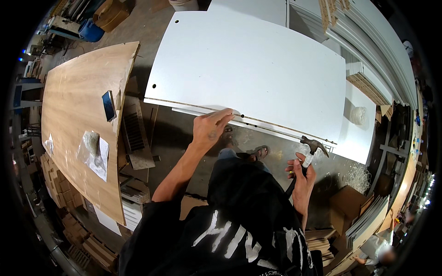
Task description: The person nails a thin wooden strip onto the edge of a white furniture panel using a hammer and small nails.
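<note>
A large white panel (248,69) lies flat in front of me, its raw brown near edge facing me. My left hand (211,128) is closed at that edge, thumb and fingers pressed together; whatever they pinch is too small to make out. Just right of the fingertips, small dark round spots, holes or fittings, show along the edge. My right hand (301,177) grips a claw hammer (313,146) by its handle, which has a white wrapping below the head. The hammer head is near the panel's right front corner. A small yellow bit shows by the right fingers.
On the left stands a wooden board (78,101) bearing a phone (108,106) and a plastic bag of small pieces (92,145). Stacked white panels (368,41) rise at the far right, near a roll of clear wrap (358,115). Another person (375,248) is at lower right.
</note>
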### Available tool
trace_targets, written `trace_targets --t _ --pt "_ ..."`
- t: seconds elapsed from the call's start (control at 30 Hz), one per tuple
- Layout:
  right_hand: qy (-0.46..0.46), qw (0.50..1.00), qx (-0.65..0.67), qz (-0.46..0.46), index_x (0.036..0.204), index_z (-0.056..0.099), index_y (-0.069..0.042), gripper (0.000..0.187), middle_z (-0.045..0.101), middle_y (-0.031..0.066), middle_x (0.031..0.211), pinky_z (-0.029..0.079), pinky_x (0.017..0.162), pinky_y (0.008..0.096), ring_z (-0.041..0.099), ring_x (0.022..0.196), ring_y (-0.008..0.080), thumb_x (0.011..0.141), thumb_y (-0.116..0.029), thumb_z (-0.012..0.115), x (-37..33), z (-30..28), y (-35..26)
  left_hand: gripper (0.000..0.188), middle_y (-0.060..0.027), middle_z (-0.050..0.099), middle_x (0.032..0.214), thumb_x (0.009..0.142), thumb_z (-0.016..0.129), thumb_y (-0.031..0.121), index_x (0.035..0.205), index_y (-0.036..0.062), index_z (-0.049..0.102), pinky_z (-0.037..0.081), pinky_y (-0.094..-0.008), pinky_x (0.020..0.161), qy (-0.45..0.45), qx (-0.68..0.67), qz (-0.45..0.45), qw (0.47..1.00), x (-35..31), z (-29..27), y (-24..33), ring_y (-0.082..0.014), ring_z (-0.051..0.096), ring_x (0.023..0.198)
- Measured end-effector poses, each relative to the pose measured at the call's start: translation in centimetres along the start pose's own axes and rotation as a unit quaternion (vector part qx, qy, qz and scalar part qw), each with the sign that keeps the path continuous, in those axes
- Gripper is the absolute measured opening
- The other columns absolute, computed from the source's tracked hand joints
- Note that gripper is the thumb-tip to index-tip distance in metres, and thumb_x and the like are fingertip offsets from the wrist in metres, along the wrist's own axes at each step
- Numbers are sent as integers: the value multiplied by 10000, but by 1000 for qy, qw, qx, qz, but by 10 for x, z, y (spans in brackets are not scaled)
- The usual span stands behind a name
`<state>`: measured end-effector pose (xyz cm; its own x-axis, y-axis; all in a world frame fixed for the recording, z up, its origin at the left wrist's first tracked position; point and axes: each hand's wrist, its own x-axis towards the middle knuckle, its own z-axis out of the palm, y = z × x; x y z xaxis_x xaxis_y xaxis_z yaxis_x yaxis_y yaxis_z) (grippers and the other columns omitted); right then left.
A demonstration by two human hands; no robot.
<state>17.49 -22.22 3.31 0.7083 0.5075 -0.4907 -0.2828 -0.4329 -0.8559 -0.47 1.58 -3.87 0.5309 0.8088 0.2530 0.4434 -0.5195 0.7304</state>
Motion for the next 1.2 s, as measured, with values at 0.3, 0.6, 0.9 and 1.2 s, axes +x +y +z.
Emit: trace_targets --t 0.3,0.6,0.9,1.2 --pt "-18 1000 -15 1 1199 577 16 362 659 75 861 433 575 261 595 694 127 956 -249 613 6 4 -4 264 -92 715 779 791 773 187 1021 74 708 492 -275 524 -23 -2 -19 1000 -1 -2 -2 -179 646 563" --pt "-95 914 -327 -219 1156 560 -15 248 551 36 665 396 504 270 513 559 91 992 -199 536 31 45 -11 121 10 528 695 899 623 123 978 33 641 365 -248 501 41 -266 -289 919 -20 -22 -3 -88 456 570" --pt "-123 794 -402 -438 1157 555 45 273 641 217 882 521 609 404 629 716 404 926 -99 585 38 112 -35 181 -23 557 819 1012 482 198 976 44 570 309 -230 502 -27 -619 -436 653 -62 -67 0 -69 386 577" --pt "-127 818 -445 -343 1033 531 11 213 630 218 791 515 580 461 625 678 418 953 -185 562 36 107 -24 328 39 482 665 955 611 356 885 35 619 243 -196 443 42 -494 -478 725 -92 -66 -14 -24 311 480"
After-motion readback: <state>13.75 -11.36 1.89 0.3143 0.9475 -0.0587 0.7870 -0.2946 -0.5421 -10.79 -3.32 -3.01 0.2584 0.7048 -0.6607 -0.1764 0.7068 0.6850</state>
